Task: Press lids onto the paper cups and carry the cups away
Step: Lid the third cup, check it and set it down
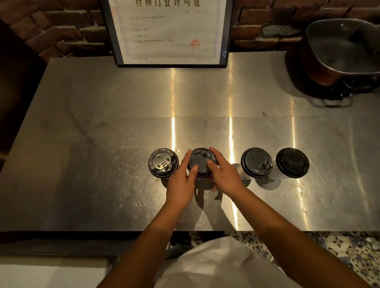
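Four lidded paper cups stand in a row near the front edge of the steel counter [97, 130], and you have both hands on the second cup from the left [201, 159]. Your left hand [182, 183] is spread against the cup's left side, its index finger reaching up along the rim and its thumb lying flat on the black lid. Your right hand [224, 175] mirrors it on the right side, fingers curved around the far rim and thumb resting on the lid's top, so the cup is clasped between the two hands with both thumbs on the lid. The leftmost cup [163, 163] stands just beside your left index finger, its lid on. To your right, well apart from your hands, stand the third cup [257, 162] and the fourth cup [292, 162], close together and both capped in black. At the back of the counter a framed certificate [168, 29] leans against the brick wall, and a metal pot [343, 48] sits at the far right corner.
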`<state>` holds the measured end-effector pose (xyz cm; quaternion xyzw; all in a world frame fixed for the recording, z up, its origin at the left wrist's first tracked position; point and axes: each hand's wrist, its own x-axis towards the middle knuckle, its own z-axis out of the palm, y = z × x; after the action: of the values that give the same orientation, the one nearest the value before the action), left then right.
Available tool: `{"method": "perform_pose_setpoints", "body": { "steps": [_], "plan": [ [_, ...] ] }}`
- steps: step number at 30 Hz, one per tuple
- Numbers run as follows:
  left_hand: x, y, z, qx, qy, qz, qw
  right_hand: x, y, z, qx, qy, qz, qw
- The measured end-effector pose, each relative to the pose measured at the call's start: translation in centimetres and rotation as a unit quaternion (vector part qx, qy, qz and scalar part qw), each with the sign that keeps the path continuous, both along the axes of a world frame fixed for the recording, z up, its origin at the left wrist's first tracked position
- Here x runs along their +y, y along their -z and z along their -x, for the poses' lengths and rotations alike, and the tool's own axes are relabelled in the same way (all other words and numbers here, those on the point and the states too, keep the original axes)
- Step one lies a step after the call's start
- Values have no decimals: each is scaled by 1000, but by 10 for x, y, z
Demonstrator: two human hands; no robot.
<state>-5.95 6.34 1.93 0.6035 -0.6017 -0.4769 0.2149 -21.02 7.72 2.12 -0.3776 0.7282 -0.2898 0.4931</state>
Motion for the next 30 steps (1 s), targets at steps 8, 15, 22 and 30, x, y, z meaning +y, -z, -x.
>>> {"method": "perform_pose_setpoints", "body": {
  "steps": [8,15,22,30],
  "plan": [
    [9,-15,0,-29,16,-4,999,1,-7,-1,121,-34,-3,992],
    [40,-42,-5,-40,-34,61,997,13,-40,0,299,-125,57,944],
    [40,-53,34,109,-58,70,990,20,-61,48,277,-1,213,937],
    [49,-28,98,179,-24,-110,977,16,-28,116,296,-21,207,932]
  ]
}}
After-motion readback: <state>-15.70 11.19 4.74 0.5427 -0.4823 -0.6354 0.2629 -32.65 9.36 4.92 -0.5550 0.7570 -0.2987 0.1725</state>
